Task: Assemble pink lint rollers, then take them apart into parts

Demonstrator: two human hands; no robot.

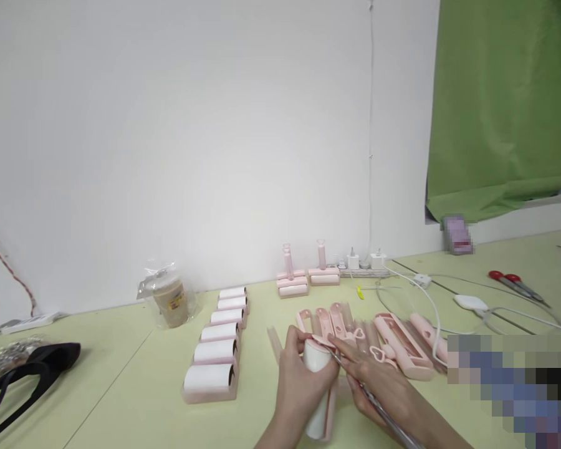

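Observation:
My left hand (293, 390) is closed around a lint roller with a white roll (316, 358) and pink plastic parts, held tilted above the table. My right hand (390, 386) grips a slim metal tool (384, 413), whose thin tip meets the pink end piece (324, 341) at the top of the roll. Fingers of both hands touch that end piece and partly cover it. Just beyond my hands lie several pink handle parts (339, 321), some with heart-shaped ends, and a pink roller frame (404, 346).
White rolls in pink holders (209, 378) form a row on the left. Two pink rollers with upright handles (293, 285) stand by the wall. A bagged tub (171, 302), black straps (42, 368), a power strip (364, 273), cables and red-handled tools (518, 287) surround the work area.

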